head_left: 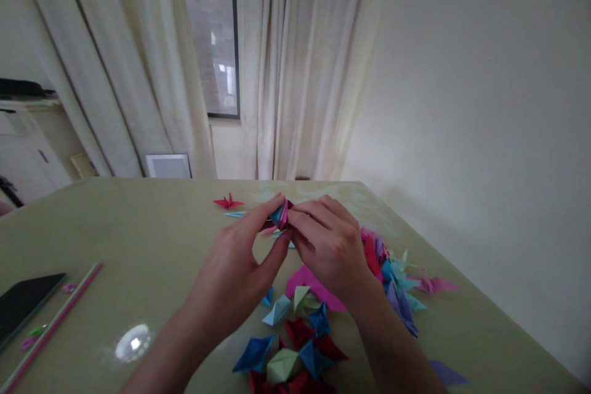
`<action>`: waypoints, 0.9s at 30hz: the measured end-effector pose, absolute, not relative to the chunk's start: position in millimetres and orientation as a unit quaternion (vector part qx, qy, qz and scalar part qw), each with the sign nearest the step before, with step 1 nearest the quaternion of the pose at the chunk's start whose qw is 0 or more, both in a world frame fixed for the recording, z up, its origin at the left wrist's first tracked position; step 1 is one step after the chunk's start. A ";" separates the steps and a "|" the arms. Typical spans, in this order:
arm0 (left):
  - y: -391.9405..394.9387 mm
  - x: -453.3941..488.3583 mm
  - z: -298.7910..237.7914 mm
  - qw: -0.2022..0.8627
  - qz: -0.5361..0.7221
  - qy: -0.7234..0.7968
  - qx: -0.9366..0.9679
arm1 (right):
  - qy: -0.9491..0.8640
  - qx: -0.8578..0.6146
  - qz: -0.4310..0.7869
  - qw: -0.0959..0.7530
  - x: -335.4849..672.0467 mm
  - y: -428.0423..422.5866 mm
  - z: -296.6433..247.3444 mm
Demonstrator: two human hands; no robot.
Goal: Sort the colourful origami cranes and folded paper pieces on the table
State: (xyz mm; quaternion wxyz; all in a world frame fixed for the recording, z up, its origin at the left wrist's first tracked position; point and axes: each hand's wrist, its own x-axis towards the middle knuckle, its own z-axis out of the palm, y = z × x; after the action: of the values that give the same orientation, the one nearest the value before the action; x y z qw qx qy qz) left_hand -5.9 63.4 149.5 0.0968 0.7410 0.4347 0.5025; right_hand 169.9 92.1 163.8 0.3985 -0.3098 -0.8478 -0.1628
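Both hands meet above the middle of the table (pixel 138 221). My left hand (pixel 235 271) and my right hand (pixel 327 246) pinch a small folded paper piece (pixel 280 214) in pink and blue between their fingertips. It is held just above the tabletop. Below the hands lies a heap of folded paper units (pixel 295 351) in blue, dark red, pale green and light blue. A flat pink paper sheet (pixel 309 283) lies partly under my right hand.
More folded pieces (pixel 397 283) in purple, teal and pink lie to the right. A red paper crane (pixel 228 202) sits farther back. At the left edge are a dark phone (pixel 25 298) and a long pink-and-green strip (pixel 55 320). Curtains and a window stand behind.
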 end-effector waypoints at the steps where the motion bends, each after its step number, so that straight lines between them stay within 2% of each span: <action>1: 64.7 -6.6 148.6 0.108 0.502 0.434 0.740 | -0.846 -0.307 -0.171 0.401 169.6 92.0 163.6; 12: 76.1 5.3 136.6 0.134 0.551 0.443 0.695 | -0.828 -0.297 -0.225 0.420 152.9 88.3 148.2; 17: 72.9 6.1 135.6 0.144 0.569 0.433 0.684 | -0.806 -0.313 -0.168 0.474 152.1 88.5 144.3; 21: 72.8 5.1 135.5 0.153 0.557 0.446 0.683 | -0.807 -0.316 -0.130 0.482 151.6 93.2 146.2; 27: 85.4 3.5 133.2 0.240 0.607 0.405 0.641 | -0.757 -0.369 -0.062 0.535 148.7 96.8 148.8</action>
State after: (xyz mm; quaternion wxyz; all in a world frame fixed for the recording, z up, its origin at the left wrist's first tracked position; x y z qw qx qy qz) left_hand 3.5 85.4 133.2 0.2396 0.6405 0.4054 0.6066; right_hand 148.7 96.8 148.8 0.5353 -0.3688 -0.7574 -0.0619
